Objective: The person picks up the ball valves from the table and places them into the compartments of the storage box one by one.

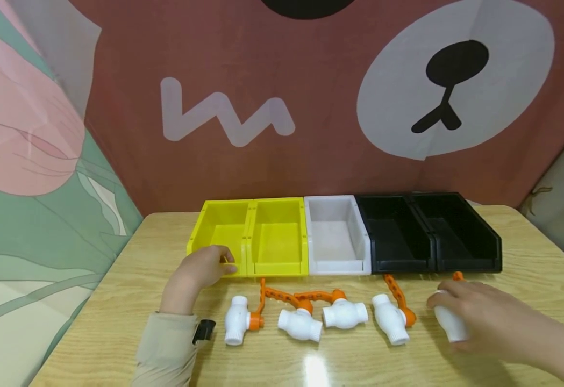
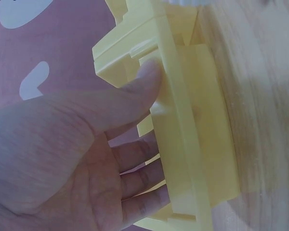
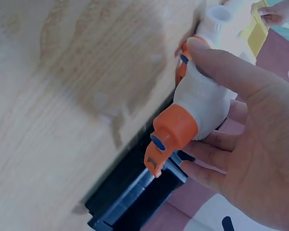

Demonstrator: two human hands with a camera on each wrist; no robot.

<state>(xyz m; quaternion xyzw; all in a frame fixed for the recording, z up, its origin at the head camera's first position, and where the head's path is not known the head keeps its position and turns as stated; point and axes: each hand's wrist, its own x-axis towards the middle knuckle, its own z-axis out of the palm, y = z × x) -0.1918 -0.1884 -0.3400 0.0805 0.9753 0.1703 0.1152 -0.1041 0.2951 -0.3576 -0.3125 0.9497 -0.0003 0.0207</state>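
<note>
My left hand (image 1: 207, 266) grips the front lip of the leftmost yellow bin (image 1: 223, 235); in the left wrist view the thumb lies on the front wall (image 2: 180, 139) and the other fingers reach behind it. At the right, my right hand (image 1: 487, 314) holds a white plastic ball valve (image 1: 451, 322) with an orange lever handle (image 3: 176, 127). Thumb and fingers lie on opposite sides of its body (image 3: 202, 101). Whether this valve touches the table is unclear.
Several similar valves, including a left one (image 1: 236, 321) and one near my right hand (image 1: 391, 320), lie in a row on the wooden table (image 1: 131, 279). Behind them stand a second yellow bin (image 1: 278, 236), a white bin (image 1: 337, 236) and two black bins (image 1: 395, 231).
</note>
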